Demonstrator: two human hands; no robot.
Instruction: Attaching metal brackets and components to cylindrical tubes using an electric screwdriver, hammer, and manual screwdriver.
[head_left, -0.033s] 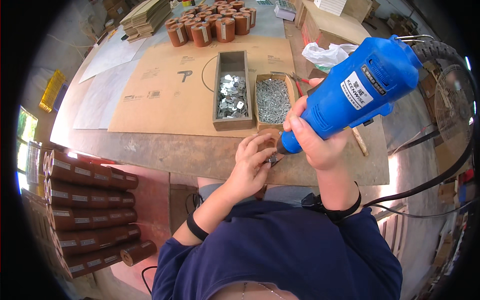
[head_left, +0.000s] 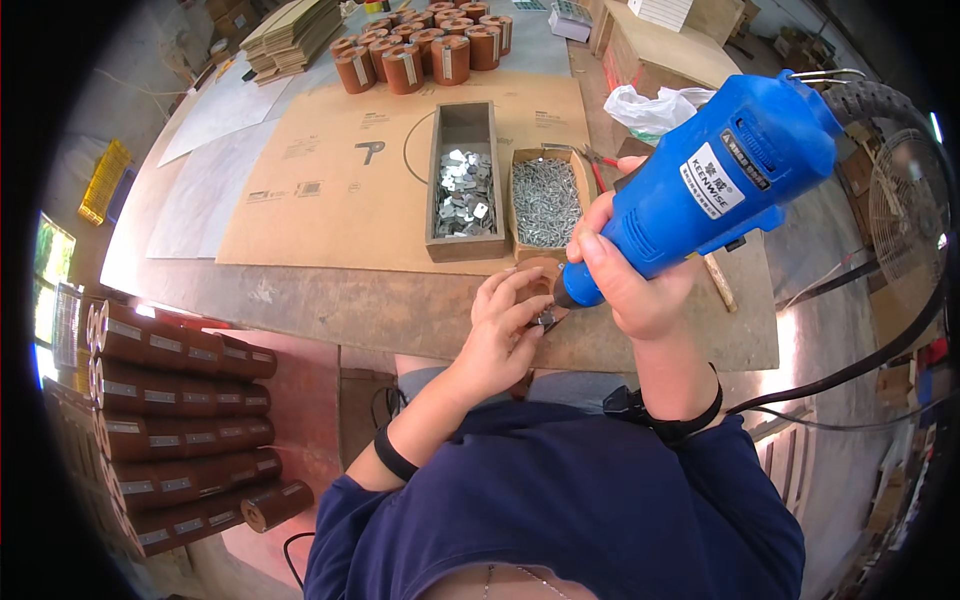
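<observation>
We held the blue power tool (head_left: 715, 190) tight in our right hand (head_left: 635, 290), tip down on a small brown piece (head_left: 540, 272) at the worktop (head_left: 330, 305) edge, while our left hand (head_left: 505, 335) pinched that piece steady, with the box of screws (head_left: 545, 205) close by for easy reach.

You stand at a worn bench (head_left: 330, 305) topped with cardboard (head_left: 330, 190). Brown rolls (head_left: 180, 420) stack at your left on a reddish floor (head_left: 300, 400). A fan (head_left: 900, 210) stands right.
</observation>
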